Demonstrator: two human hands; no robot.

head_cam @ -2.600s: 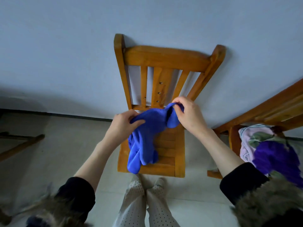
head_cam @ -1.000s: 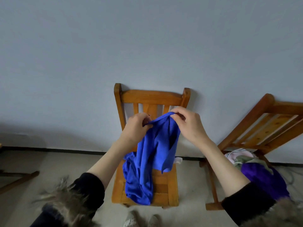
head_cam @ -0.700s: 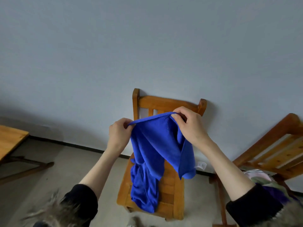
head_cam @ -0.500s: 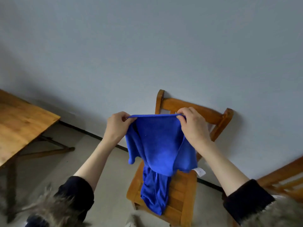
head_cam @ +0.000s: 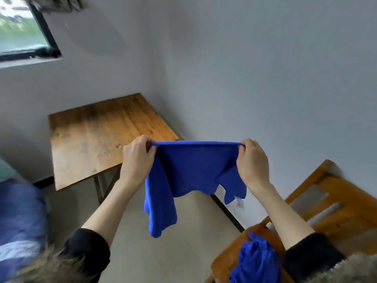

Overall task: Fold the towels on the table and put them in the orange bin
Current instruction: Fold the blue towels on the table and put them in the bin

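A bright blue towel (head_cam: 193,170) is hanging in mid-air, its top edge stretching taut and level, its lower corners drooping unevenly toward 6 o'clock. Another blue towel (head_cam: 255,260) is lying crumpled at 5 o'clock.

The wooden chair (head_cam: 330,211) is cut off by the right and bottom edges. The right forearm hides part of a second blue cloth (head_cam: 255,262) on its seat. A blurred blue mass (head_cam: 18,213) at the left edge is unidentifiable. The window (head_cam: 22,29) is cropped and blurred.
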